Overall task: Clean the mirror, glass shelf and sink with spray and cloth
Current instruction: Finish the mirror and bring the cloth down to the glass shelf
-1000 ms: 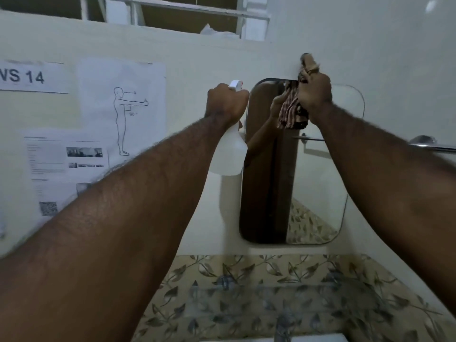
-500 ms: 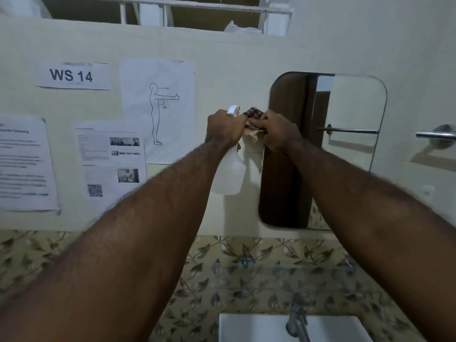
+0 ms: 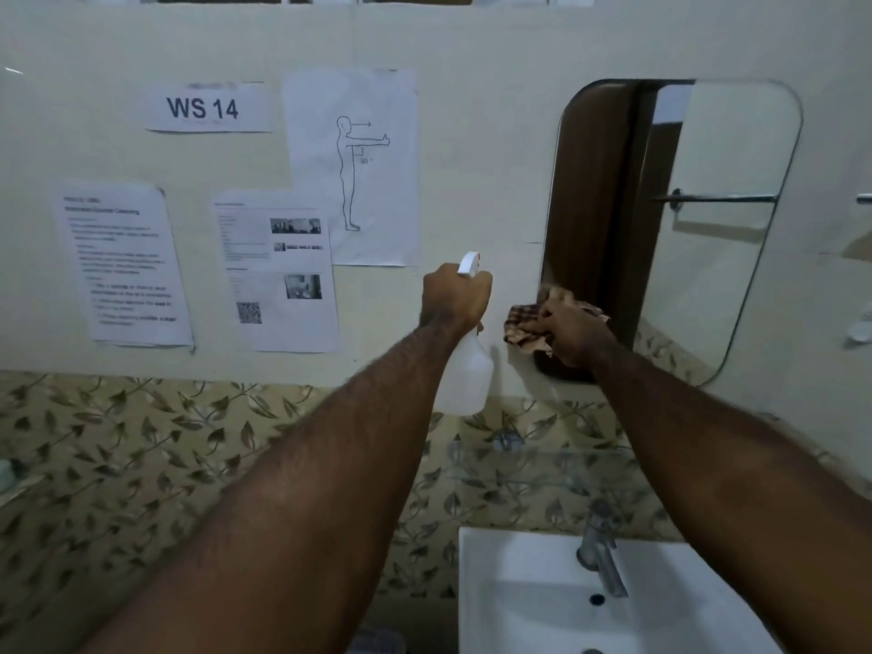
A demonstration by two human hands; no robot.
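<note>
From the head view, the right hand [image 3: 573, 335] grips the checked cloth [image 3: 524, 325] against the mirror [image 3: 708, 219] at its lower left corner, while the left hand [image 3: 455, 295] clasps the spray bottle [image 3: 465, 377] just beside it. The mirror wipe appears underway; next likely comes working across the remaining glass before the glass shelf [image 3: 542, 464] and sink [image 3: 519, 592] below.

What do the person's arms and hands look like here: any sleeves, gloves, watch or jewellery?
Both forearms are bare and hairy, with no sleeves in view. The left hand and right hand are ungloved. No watch, bracelet or ring shows on the visible parts; the fingers are mostly hidden.
</note>
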